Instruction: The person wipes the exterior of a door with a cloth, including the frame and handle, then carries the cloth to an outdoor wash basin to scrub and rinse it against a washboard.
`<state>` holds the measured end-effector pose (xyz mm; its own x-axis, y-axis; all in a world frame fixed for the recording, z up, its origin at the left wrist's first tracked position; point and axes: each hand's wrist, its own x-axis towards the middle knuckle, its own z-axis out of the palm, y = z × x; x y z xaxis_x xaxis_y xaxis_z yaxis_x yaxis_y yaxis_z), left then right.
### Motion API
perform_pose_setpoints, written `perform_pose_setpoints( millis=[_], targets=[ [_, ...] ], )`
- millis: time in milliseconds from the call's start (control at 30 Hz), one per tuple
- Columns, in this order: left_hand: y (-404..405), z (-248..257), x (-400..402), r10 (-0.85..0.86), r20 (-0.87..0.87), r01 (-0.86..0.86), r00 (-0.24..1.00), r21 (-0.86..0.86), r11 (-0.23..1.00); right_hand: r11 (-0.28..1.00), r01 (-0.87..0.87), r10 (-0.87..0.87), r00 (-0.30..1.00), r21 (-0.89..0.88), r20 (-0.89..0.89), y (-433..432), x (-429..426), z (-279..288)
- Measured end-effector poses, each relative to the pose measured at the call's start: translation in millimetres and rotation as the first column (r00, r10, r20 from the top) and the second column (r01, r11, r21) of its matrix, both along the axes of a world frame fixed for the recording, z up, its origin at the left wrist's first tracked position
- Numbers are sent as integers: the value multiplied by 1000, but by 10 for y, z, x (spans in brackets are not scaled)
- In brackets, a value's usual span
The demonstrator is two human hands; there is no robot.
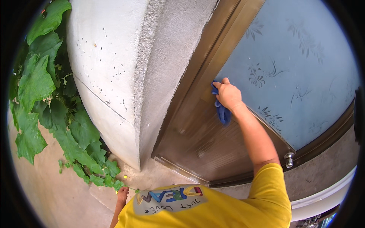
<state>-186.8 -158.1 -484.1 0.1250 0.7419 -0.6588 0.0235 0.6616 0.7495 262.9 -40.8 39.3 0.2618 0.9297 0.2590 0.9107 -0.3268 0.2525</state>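
Note:
My right hand [229, 94] grips a crumpled blue cloth [223, 114] and presses it to a brown door [205, 142]. It is at the corner where the door's frame meets a frosted glass pane [285, 65] with leaf and flower patterns. Part of the cloth hangs below the fingers over the brown lower panel. Low at my side, my left hand [123, 193] hangs near the tips of a leafy vine, its fingers curled. Whether those fingers hold anything is too small to tell.
A silver door knob [289, 159] sticks out at the right. Left of the door frame stands a white wall with a rough plaster edge [148, 57]. Large green vine leaves [37, 82] hang at the far left above a concrete floor [71, 193]. A metal sill [182, 171] runs under the door.

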Motion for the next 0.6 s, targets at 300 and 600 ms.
perform_pose_setpoints(
  millis=[300,600],
  targets=[
    [20,73,46,-72,-40,74,997,64,995,1000,2,-2,1000,0,16,-37,13,-3],
    [41,-149,15,-152,22,150,988,83,985,992,75,-69,996,101,-58,-436,219,-75]
  ],
)
